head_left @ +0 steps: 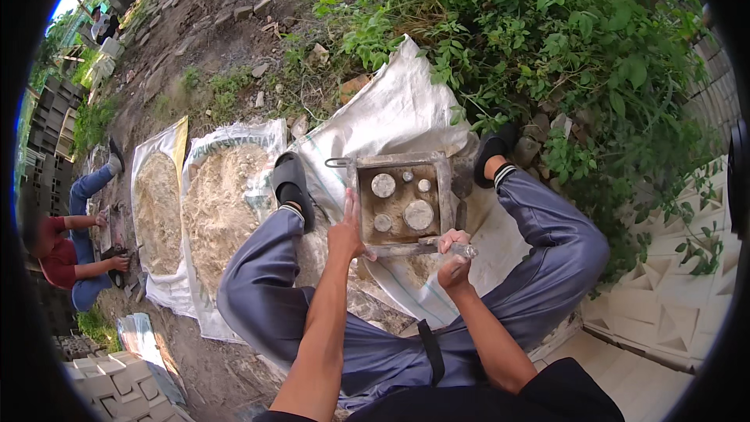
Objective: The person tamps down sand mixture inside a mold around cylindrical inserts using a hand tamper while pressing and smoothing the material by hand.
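Grey box frame (402, 159): It lay flat on the pale woven sack (375, 119) between your dark sandals (292, 180), a thin metal loop (336, 162) sticking out at its far left corner.
Round plugs (419, 215): Five pale, flat-topped pieces of differing widths stood apart from one another inside the frame, among brown sandy fill (397, 202).
Left hand (345, 236): You held it spread, fingers nearly straight along the outer left wall, gripping nothing.
Right hand (453, 259): You had it closed round a dusty rod-like handle (467, 251) at the near right corner; whether that was fixed to the frame, you could not tell.
Steadying: Level pressure from both sides seemed best; a pull from the right alone would likely have twisted the frame and crumbled the fill around the plugs.
Footing: The woven sack was creased, so a fold beneath one corner could have let the frame rock.
Powder sacks (219, 203): Two lay flattened to your left, heaped with pale sandy material.
Yard: You sat outdoors, with rubble-strewn earth (187, 47) at far left, leafy plants (539, 39) ahead, patterned blocks (664, 312) at your right, and a red-shirted co-worker (58, 258) off to the left.
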The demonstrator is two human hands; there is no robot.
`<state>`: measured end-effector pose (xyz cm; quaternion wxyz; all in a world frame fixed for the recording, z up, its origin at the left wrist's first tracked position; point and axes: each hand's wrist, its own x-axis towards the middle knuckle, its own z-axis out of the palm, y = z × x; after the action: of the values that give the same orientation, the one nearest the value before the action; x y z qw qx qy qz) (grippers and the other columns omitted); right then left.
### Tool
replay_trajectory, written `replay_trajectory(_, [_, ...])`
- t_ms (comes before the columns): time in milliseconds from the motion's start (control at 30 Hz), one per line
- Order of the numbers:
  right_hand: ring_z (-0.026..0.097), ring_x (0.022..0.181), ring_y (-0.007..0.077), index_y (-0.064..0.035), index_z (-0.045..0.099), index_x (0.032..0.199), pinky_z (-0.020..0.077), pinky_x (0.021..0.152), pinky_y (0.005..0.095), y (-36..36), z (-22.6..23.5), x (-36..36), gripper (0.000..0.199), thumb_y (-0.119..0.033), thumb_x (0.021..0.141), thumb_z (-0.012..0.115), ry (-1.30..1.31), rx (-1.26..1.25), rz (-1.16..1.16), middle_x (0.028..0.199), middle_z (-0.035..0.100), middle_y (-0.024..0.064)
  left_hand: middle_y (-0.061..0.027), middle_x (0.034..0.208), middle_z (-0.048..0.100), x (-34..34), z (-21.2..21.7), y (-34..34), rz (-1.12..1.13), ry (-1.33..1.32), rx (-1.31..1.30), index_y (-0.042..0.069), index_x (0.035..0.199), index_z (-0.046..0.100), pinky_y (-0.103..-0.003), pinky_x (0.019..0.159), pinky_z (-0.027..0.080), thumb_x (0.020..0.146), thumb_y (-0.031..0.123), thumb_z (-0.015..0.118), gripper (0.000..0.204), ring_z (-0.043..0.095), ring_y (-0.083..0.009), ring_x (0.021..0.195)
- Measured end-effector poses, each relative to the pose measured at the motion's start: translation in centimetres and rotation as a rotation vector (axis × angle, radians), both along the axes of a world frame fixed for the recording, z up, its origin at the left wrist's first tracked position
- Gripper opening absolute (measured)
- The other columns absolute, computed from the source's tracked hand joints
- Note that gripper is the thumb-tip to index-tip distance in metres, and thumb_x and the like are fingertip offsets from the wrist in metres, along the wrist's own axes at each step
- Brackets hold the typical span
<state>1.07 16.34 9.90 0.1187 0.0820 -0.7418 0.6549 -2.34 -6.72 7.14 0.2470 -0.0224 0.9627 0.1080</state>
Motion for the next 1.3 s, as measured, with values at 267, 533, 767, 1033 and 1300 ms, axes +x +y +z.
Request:
replay_trajectory(267, [0.041,0.070,0.0178,-0.0066,0.040,0.080,0.0334,0.069,0.0314,-0.6,-0.9,1.1,0.048,-0.050,0.094,0.028,0.003,0.057,0.063,0.075,0.043,0.0055,-0.0091,0.156,-0.010,-0.3,0.6,0.1,0.017,-0.005,0.036,0.005,0.147,-0.007,-0.039,0.071,0.053,0.030,0.047,0.090,0.158,0.062,-0.0285,0.102])
replay_trajectory(533, [0.042,0.067,0.0155,-0.0040,0.040,0.082,0.0369,0.062,0.0292,-2.1,1.9,-0.4,0.054,-0.055,0.095,0.029,-0.021,-0.108,0.067,0.076,0.041,0.0072,-0.0081,0.154,-0.016,-0.2,-0.8,-0.8,0.010,-0.008,-0.006,0.006,0.147,-0.009,-0.038,0.072,0.054,0.032,0.048,0.090,0.157,0.063,-0.0275,0.101])
replay_trajectory(767, [0.039,0.068,0.0145,-0.0066,0.037,0.084,0.0362,0.065,0.0288,-3.7,2.9,-0.8,0.054,-0.059,0.093,0.030,-0.117,-0.061,0.051,0.077,0.040,0.0055,-0.0069,0.154,-0.017,0.2,-0.8,-1.0,0.002,0.001,0.008,0.007,0.147,-0.008,-0.038,0.072,0.054,0.033,0.048,0.090,0.156,0.063,-0.0283,0.102])
replay_trajectory(1033, [0.044,0.064,0.0167,-0.0055,0.039,0.077,0.0363,0.058,0.0294,-4.8,1.9,-0.6,0.045,-0.044,0.097,0.027,-0.015,-0.009,0.083,0.072,0.042,0.0065,-0.0053,0.155,-0.015,0.2,-0.7,-0.8,0.005,0.007,-0.005,0.007,0.148,-0.005,-0.038,0.071,0.053,0.032,0.046,0.091,0.155,0.062,-0.0284,0.104])
replay_trajectory(1300, [0.042,0.063,0.0153,-0.0058,0.040,0.081,0.0366,0.061,0.0285,-6.1,2.4,-0.3,0.055,-0.056,0.095,0.023,-0.070,-0.008,0.131,0.072,0.041,0.0061,-0.0065,0.155,-0.016,0.4,-0.7,-1.4,0.010,0.003,-0.004,0.006,0.148,-0.006,-0.037,0.069,0.053,0.033,0.047,0.090,0.155,0.065,-0.0285,0.094])
